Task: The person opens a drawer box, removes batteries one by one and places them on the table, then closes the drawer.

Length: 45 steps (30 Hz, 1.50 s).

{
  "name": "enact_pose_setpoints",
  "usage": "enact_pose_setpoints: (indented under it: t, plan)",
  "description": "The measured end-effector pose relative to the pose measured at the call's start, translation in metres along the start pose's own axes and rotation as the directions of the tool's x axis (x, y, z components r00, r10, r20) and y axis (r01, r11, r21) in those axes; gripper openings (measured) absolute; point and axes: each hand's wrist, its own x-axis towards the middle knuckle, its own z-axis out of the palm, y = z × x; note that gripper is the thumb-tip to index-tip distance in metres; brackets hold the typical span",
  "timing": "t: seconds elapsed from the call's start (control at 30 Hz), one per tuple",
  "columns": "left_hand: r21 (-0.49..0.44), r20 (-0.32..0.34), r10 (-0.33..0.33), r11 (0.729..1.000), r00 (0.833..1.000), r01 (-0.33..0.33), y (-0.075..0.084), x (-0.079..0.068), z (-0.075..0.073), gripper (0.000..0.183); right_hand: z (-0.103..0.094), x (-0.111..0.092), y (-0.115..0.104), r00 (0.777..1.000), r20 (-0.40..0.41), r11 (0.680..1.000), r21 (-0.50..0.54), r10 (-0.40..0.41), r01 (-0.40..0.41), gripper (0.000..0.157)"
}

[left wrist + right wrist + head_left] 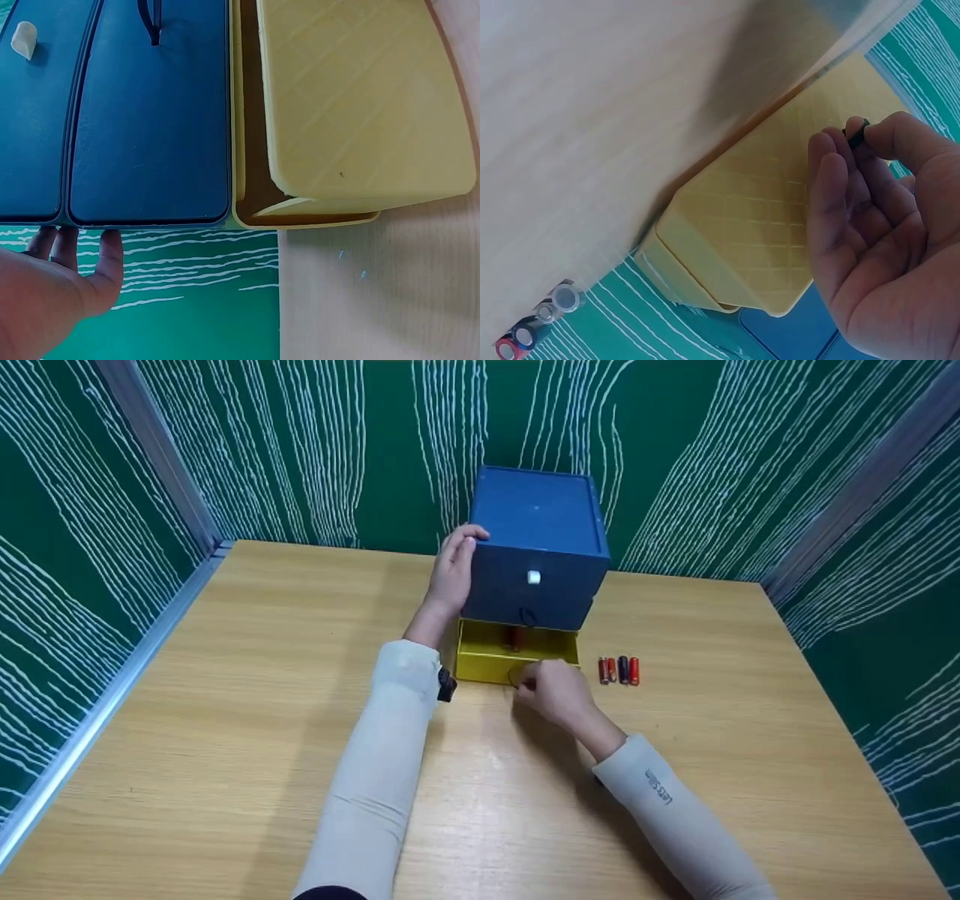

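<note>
1. Closest to me, two pale sleeves (pixel 375 780) reach across the wooden tabletop (pixel 225 720) toward the blue cabinet (pixel 536 514); the wood runs broad in front of the cabinet and on both sides of it.
2. Before the cabinet's foot is the right hand (pixel 559 690), its grip narrow: thumb and fingertips pinch one small dark pull (pixel 856 135).
3. That pull is at the front of one yellow drawer (pixel 484 666), which juts forward from beneath the cabinet. Its front edge stands well out past the blue fronts, leaving a gap above it. One red item (pixel 514 639) shows inside, too dim to name.
4. To the right of the cabinet's foot, near the drawer but apart from it, four batteries (pixel 623 670) lie in a row: three reddish, one black.
5. On the cabinet's left side, by the upper front edge, the left hand (pixel 450 577) touches with extended fingers, curled round nothing.
6. The cabinet has two blue fronts, one white knob (pixel 533 577) above and one black loop (pixel 155 39) below. It stands toward the tabletop's far edge.
7. Behind the cabinet rises a green wall (pixel 390 457) with white wavy lines.
</note>
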Motion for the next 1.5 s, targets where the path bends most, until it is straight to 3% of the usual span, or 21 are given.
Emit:
enact_pose_setpoints:
  t: [0.23,0.53,0.97,1.5]
  plan:
    - [-0.023,0.005,-0.008,1.000,1.000,0.008,0.001,0.000,0.000,0.028,-0.002,-0.005,-0.003,0.999,0.036,1.000,0.000,0.004,-0.004,0.006]
    - [-0.012,0.000,-0.001,1.000,1.000,0.001,0.001,0.000,0.000,0.029,-0.001,-0.011,-0.007,1.000,0.023,1.000,-0.027,-0.008,0.009,0.005]
    - [0.000,-0.007,-0.025,1.000,1.000,0.025,0.001,0.000,0.000,0.027,-0.002,-0.023,-0.011,0.995,-0.023,0.993,-0.068,-0.098,0.097,0.008]
    - [-0.014,-0.006,-0.037,0.999,0.999,0.037,0.001,-0.001,0.001,0.028,-0.001,-0.032,-0.012,0.997,0.001,0.996,-0.047,-0.077,0.077,0.006]
